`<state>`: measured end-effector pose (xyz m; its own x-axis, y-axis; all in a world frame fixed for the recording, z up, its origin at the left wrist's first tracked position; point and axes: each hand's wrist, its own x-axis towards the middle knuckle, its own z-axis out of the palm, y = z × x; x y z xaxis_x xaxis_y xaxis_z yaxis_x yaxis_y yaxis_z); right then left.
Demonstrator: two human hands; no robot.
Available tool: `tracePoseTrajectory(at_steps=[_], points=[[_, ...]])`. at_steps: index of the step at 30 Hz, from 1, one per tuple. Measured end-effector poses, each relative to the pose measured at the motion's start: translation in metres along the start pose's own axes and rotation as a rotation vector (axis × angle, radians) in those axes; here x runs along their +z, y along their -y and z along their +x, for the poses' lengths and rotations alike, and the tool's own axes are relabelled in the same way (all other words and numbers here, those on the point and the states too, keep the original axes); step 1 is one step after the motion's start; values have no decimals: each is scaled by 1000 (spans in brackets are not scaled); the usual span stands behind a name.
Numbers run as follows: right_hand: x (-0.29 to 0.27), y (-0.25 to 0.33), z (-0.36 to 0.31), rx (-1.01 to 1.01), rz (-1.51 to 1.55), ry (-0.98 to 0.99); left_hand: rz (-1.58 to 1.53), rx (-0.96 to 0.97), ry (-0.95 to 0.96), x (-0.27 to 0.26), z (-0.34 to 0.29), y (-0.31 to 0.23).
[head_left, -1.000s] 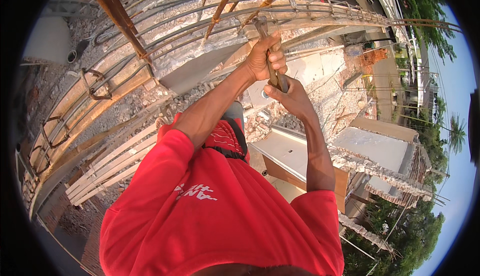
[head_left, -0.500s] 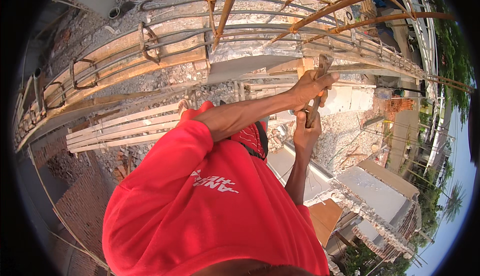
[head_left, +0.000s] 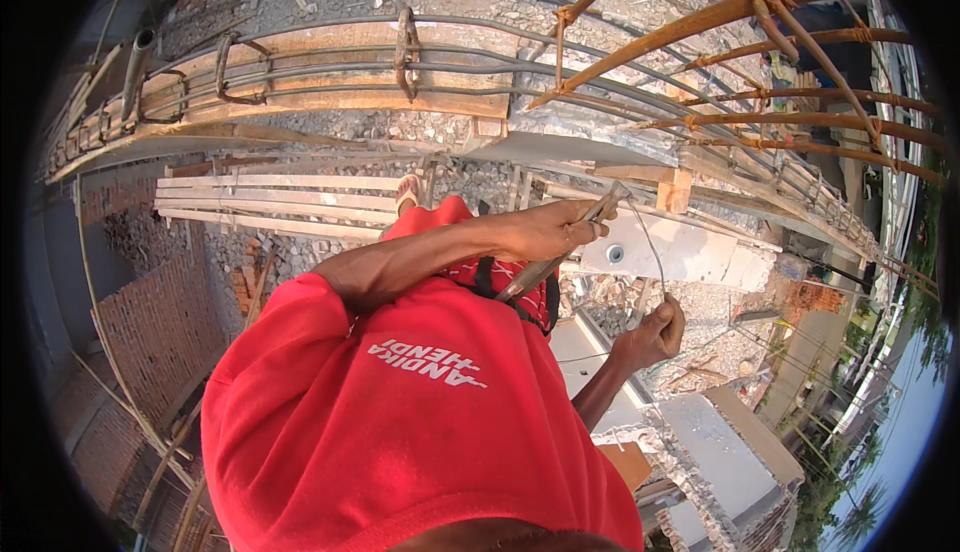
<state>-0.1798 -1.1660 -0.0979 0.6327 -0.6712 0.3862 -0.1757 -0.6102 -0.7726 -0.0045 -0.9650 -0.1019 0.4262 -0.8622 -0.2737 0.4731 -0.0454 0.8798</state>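
Fingers of the left hand are wrapping around the pincers, curling fully with no gap that I am seeing, while the handles are slanting back toward the person's body. On the other side, the right hand is pinching the lower end of a thin wire, thumb pressing near the forefinger, the other fingers folding inward. Between the hands the wire is bowing, its upper end meeting the head of the pincers; whether the jaws are biting it, I cannot tell. Both pincers and wire are standing out in front of the person's body.

Handling this well, I am judging, is calling for a steady left wrist, a firm squeeze well down the handles, and gentle tension on the wire so that it is not springing loose. Turning its sharp tip away from bare skin is also seeming wise.

White lettering is running across the red shirt, printed in slanting capitals; on the pincers I am making out no mark.

Farther out, a pale slab is lying beyond the hands, rusty bars are crossing at upper right, and a wooden board is stretching leftward above slats and a brick wall.
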Motion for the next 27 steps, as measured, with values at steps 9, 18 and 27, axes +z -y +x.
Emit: tracePoseTrajectory(at_steps=[9,18,27], points=[[-3,-6,30,79,-184,282,-370,319,-472,-17,-109,-46],[17,-36,-20,248,-131,367,599,407,-1368,-102,-207,-142],[3,-57,-12,272,-196,251,571,845,-1322,-136,-214,-203]])
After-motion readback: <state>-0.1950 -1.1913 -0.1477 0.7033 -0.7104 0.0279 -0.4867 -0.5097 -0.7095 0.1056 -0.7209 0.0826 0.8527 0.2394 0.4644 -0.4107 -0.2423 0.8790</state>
